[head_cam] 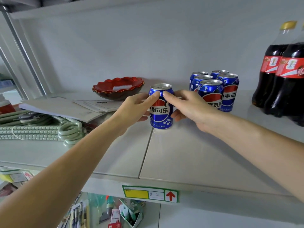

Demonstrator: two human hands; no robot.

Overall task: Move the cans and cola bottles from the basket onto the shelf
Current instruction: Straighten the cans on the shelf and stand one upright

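The white shelf (189, 158) fills most of the view, with a seam running from its front edge up to the can in the middle. On its front edge there is a green and yellow price label (150, 193) with a red arrow.

At the far right two cola bottles (283, 83) stand upright, touching each other, close to the back wall. At the left lies a bundle of pale green hangers (44, 129), and behind it a stack of white papers (65, 107). A red bowl (118, 88) with a wavy rim rests on these papers, near the back.

Between the bowl and the bottles stands a group of five blue cans (215, 89), packed tight together.

A single blue can (161, 106) stands upright on the shelf, just left of that group and apart from it, right on the seam. Both hands are on this can. The left hand (136, 106) grips it from the left side, thumb on the upper front part and the other fingers going behind. The right hand (189, 106) holds it from the right side, its thumb near the top rim, almost meeting the left thumb, and its fingers curl round the lower part. The can sits exactly between the two hands.
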